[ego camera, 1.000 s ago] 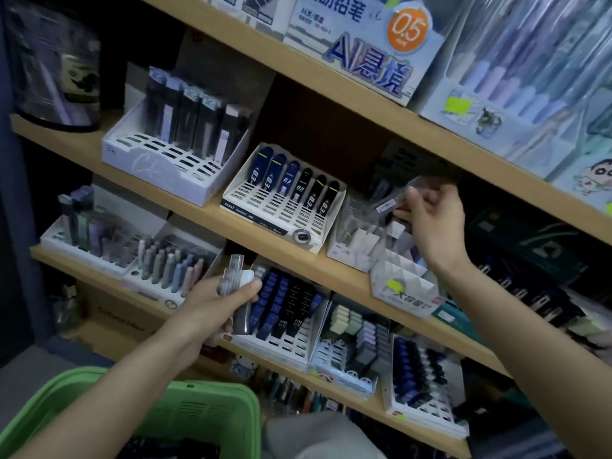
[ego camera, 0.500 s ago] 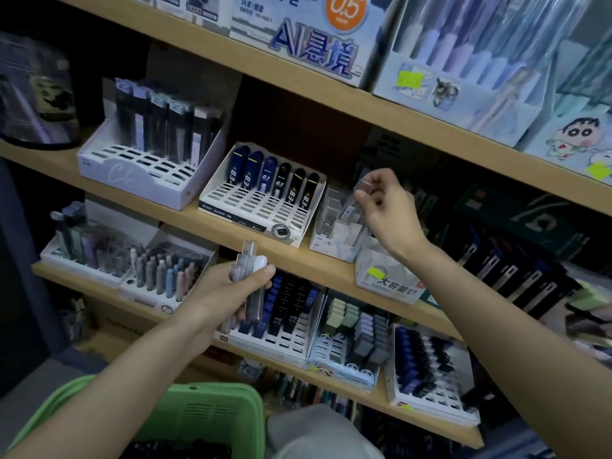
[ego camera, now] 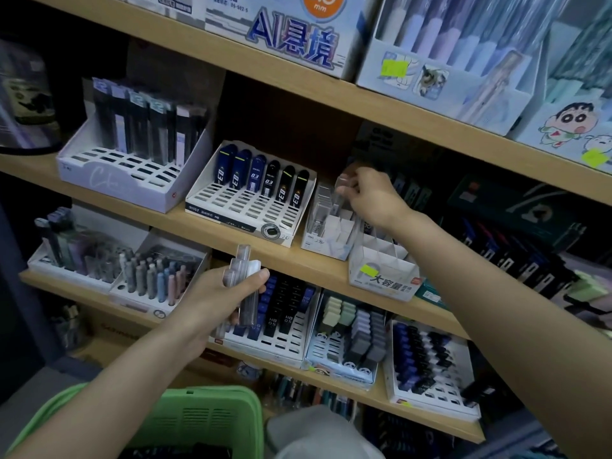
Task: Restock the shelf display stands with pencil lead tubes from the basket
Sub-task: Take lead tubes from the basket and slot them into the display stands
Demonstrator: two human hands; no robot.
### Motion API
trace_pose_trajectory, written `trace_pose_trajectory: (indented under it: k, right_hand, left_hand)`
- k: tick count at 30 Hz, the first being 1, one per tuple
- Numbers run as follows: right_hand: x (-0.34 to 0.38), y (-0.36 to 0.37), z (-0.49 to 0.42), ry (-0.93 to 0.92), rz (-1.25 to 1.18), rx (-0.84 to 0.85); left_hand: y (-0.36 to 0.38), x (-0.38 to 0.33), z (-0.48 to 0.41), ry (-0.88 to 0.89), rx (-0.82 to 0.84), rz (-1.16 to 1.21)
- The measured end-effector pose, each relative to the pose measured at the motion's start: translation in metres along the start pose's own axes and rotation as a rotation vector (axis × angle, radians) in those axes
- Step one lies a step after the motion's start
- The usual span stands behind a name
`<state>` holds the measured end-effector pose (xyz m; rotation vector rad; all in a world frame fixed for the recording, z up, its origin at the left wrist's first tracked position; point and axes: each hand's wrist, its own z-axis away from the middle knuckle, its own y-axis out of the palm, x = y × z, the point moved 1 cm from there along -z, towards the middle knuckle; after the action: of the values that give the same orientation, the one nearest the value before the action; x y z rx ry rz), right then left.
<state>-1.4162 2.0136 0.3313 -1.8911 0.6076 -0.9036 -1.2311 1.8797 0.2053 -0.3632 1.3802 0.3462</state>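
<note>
Left hand (ego camera: 212, 301) grips bundle of clear tubes (ego camera: 246, 289) above green basket (ego camera: 205, 415); right hand (ego camera: 372, 197) pinches single tube (ego camera: 343, 184) just over white stand (ego camera: 326, 241), middle shelf (ego camera: 172, 215).

1. The left forearm (ego camera: 109, 389) rises bare from the lower left of the frame toward the centre.
2. The left hand (ego camera: 218, 299), just left of centre, curls its fingers and thumb round a bunch of clear tubes (ego camera: 246, 286), held upright.
3. The right forearm (ego camera: 496, 293) runs bare from the lower right edge up toward the centre.
4. The right hand (ego camera: 374, 197), above centre with its back to the camera, pinches one clear tube (ego camera: 344, 182) at its fingertips.
</note>
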Motion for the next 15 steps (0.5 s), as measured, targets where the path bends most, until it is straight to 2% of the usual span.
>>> trace_pose_trajectory:
  k: [6, 15]
  right_hand:
    - [0.0006, 0.0031, -0.0073, 0.024, -0.010, 0.124]
    - [-0.0071, -0.0042, -0.0102, 0.043, -0.076, 0.093]
  left_hand:
    - [-0.0001, 0.0027, 0.0001, -0.015, 0.025, -0.017]
    - [-0.0062, 0.0023, 0.0016, -0.013, 0.017, 0.001]
